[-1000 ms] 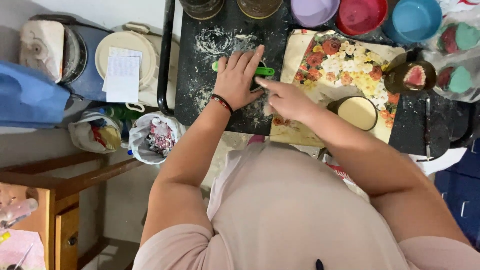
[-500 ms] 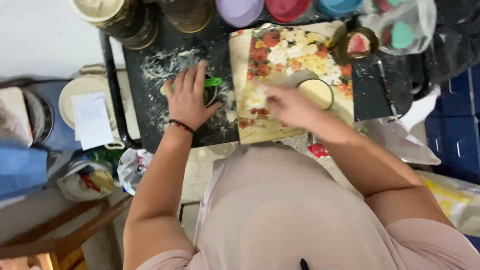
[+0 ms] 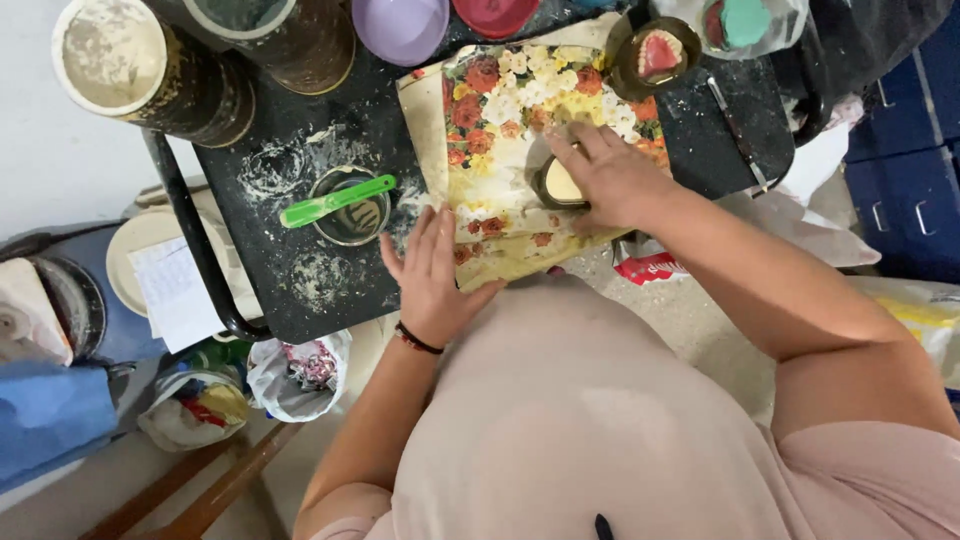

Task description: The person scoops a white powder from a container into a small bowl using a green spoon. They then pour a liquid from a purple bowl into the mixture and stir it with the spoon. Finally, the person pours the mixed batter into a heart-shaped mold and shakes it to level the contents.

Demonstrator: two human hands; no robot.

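The right hand [image 3: 610, 180] lies palm down with fingers curled over a small round cup [image 3: 556, 186], gripping its rim from above; the cup stands on the floral sheet [image 3: 500, 130]. The left hand [image 3: 432, 275] is flat and open, fingers together and extended, pressing on the sheet's near left edge and holding nothing. Half a second ago the left hand rested further up the black tray [image 3: 300, 290], over the green spatula [image 3: 335, 201]; it has since come back to the sheet, leaving the spatula uncovered across a round glass bowl [image 3: 350, 215]. The right hand has moved from the sheet's left part onto the cup. Both hands now act on the sheet and cup, so work has shifted away from the spatula and bowl. The cup is low and dark-rimmed, with pale cream contents partly hidden by the fingers. White powder marks the tray around the bowl. A dark bowl with a denture cast [image 3: 657, 55] sits beyond the right hand; tins [image 3: 140, 75] stand at the tray's far left.
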